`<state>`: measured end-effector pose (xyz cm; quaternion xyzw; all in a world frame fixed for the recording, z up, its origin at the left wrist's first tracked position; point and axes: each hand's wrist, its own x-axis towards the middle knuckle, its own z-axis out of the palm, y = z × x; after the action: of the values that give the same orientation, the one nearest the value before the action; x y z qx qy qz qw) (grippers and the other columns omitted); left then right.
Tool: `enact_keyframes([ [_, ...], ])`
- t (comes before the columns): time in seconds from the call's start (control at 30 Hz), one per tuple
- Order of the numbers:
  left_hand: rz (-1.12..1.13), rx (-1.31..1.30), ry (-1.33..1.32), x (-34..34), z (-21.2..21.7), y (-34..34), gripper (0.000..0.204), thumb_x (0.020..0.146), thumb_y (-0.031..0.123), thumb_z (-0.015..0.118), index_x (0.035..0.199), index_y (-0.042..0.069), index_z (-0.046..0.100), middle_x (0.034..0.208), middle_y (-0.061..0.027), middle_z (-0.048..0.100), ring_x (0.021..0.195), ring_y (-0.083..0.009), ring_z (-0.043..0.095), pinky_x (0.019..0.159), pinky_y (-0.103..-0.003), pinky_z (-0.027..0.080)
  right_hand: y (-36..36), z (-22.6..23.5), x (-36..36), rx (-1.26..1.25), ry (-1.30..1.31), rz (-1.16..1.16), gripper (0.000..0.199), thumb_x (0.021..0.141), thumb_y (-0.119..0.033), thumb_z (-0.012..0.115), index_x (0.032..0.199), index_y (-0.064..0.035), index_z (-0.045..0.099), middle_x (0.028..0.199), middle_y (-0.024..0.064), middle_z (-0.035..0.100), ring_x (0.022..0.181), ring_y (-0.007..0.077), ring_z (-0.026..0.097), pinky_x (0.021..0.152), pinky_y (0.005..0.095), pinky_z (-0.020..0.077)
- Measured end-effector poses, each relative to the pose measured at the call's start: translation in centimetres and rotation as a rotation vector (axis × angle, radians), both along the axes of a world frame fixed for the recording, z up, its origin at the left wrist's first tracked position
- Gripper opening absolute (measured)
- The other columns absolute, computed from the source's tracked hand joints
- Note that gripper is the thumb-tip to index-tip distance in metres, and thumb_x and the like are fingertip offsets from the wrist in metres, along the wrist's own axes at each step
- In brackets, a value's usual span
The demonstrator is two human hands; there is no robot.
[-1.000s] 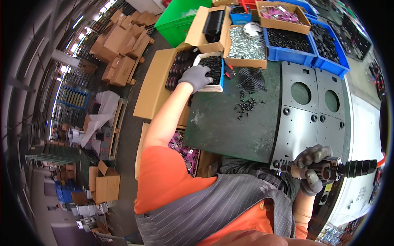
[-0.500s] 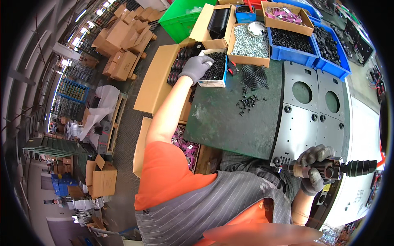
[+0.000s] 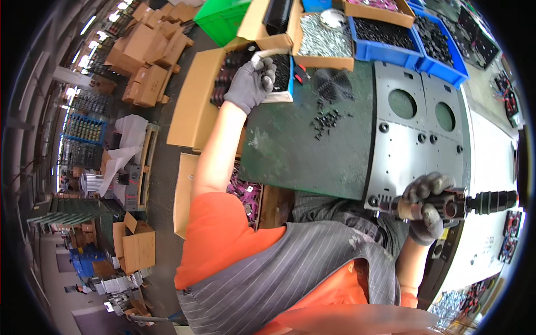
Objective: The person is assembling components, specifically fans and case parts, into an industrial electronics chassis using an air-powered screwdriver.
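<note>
The right hand (image 3: 423,191) is wrapped around a power tool (image 3: 453,205), near right by the green table (image 3: 301,159). The left hand (image 3: 249,85) curls over a small box (image 3: 281,97) of black bits (image 3: 283,71), far left; I cannot tell if it holds any. Two gray metal plates (image 3: 395,156) lie on the right, black screws (image 3: 326,120) in the middle. Brown boxes (image 3: 146,53) stand piled in the room, far left.

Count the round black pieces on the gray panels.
5 pieces: two midway along the left panel, one near its lower end, two midway along the right panel. The right hand may hide more.
</note>
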<state>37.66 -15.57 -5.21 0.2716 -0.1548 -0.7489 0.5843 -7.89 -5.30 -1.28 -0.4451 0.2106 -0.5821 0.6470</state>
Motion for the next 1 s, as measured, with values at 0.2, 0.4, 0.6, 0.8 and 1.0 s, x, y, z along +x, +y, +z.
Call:
enact_keyframes([
  [0.2,-0.333,0.026,0.209,-14.7,0.7,5.9,0.022,0.094,0.022,0.051,0.107,0.005,0.057,0.093,-0.0059,0.061,0.069,-0.0098,0.052,0.057,-0.02,0.045,-2.3,2.7,0.2,-0.208,-0.094,-0.05,0.041,0.068,-0.02,0.068,0.097,-0.011,0.042,0.084,0.0042,0.039,0.069,0.017,0.042,0.064,0.0312,0.0379],
  [0.4,-0.437,0.037,-0.311,-24.0,0.4,8.8,0.039,0.097,0.039,0.04,0.08,0.005,0.049,0.061,0.0,0.045,0.043,-0.0051,0.033,0.037,-0.018,0.027,-3.6,5.0,0.5,-0.405,-0.115,-0.203,0.041,0.067,-0.017,0.061,0.105,-0.0099,0.048,0.084,0.0045,0.041,0.073,0.0176,0.044,0.065,0.0322,0.0373],
  [0.6,-0.492,0.184,-0.289,-26.6,0.4,9.2,0.037,0.098,0.038,0.039,0.078,0.007,0.048,0.058,0.0002,0.045,0.039,-0.0052,0.033,0.035,-0.019,0.026,-2.8,4.9,0.7,-0.389,-0.138,-0.244,0.041,0.067,-0.018,0.061,0.104,-0.0109,0.045,0.084,0.004,0.041,0.071,0.0157,0.043,0.062,0.0307,0.0367],
  [0.8,-0.495,0.201,-0.252,-27.4,0.4,9.3,0.036,0.097,0.037,0.04,0.078,0.008,0.047,0.057,0.0002,0.044,0.039,-0.0054,0.033,0.033,-0.019,0.025,-2.6,4.7,0.2,-0.382,-0.102,-0.266,0.037,0.067,-0.016,0.06,0.101,-0.0121,0.046,0.084,0.0032,0.041,0.069,0.015,0.044,0.061,0.03,0.0363],
  [1.0,-0.499,0.2,-0.377,-28.0,1.4,8.9,0.039,0.097,0.036,0.041,0.071,0.008,0.047,0.055,-0.0003,0.045,0.037,-0.0055,0.034,0.033,-0.019,0.026,-2.9,4.3,-0.3,-0.449,-0.117,-0.226,0.037,0.067,-0.015,0.059,0.101,-0.0116,0.046,0.083,0.0025,0.041,0.069,0.0143,0.044,0.061,0.0294,0.0361],
])
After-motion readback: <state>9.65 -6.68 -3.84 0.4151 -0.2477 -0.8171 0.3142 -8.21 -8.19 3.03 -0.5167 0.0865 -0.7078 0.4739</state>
